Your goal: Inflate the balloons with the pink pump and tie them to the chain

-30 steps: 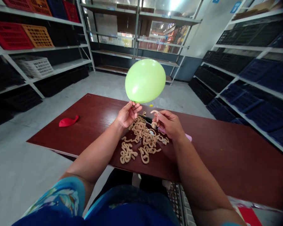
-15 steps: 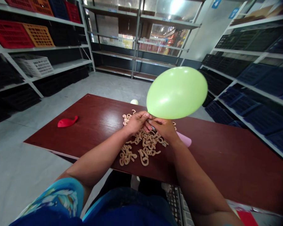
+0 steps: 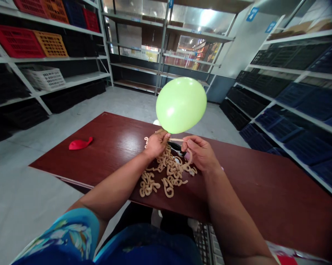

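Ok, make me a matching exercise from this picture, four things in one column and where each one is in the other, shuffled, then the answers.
Things:
1. green balloon
2. red balloon
3. tan cord pile
4. white basket

Places or states:
A. flat and uninflated, alone on the left part of the table
B. on a shelf at the left of the room
C. inflated, held up by its neck at the left hand
D. heaped on the table under both hands, one strand pulled by the right hand

Pairs: 1-C, 2-A, 3-D, 4-B
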Available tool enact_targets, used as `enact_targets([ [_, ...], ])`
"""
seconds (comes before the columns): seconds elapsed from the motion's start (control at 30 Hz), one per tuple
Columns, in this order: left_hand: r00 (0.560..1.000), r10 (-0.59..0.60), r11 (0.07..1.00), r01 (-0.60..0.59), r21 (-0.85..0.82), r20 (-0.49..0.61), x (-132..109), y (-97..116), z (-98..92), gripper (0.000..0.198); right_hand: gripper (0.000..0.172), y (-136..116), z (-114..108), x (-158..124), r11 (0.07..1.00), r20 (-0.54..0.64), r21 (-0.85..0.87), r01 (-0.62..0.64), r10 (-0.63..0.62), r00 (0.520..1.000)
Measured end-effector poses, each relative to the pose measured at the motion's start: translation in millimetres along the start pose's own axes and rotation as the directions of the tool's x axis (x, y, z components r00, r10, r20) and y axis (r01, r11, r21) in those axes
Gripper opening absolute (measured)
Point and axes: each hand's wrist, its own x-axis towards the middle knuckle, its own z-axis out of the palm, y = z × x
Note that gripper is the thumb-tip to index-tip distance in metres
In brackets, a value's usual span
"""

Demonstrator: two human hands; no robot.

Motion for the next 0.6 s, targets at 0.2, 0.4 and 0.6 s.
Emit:
enact_targets([
  [0.2, 1.0, -0.018, 0.999, 0.019, -0.05, 0.018, -2, 2, 0.3, 0.026, 0.022, -25, 22, -5, 0.912, 0.142, -0.356, 0.203, -0.162, 0.976],
  [0.4, 0.988, -0.155, 0.885, 0.143, -0.444, 0.008, -2, 0, 2.1, 0.005, 0.03, -37, 62, 27, 0.699, 0.235, -0.625, 0.347, -0.255, 0.938],
  [0.6, 0.937, -0.248, 0.418, 0.332, -0.846, 0.246, 0, -5, 10.9, 0.024, 0.054, -41, 86, 59, 0.839, 0.259, -0.385, 0.386, -0.303, 0.917],
])
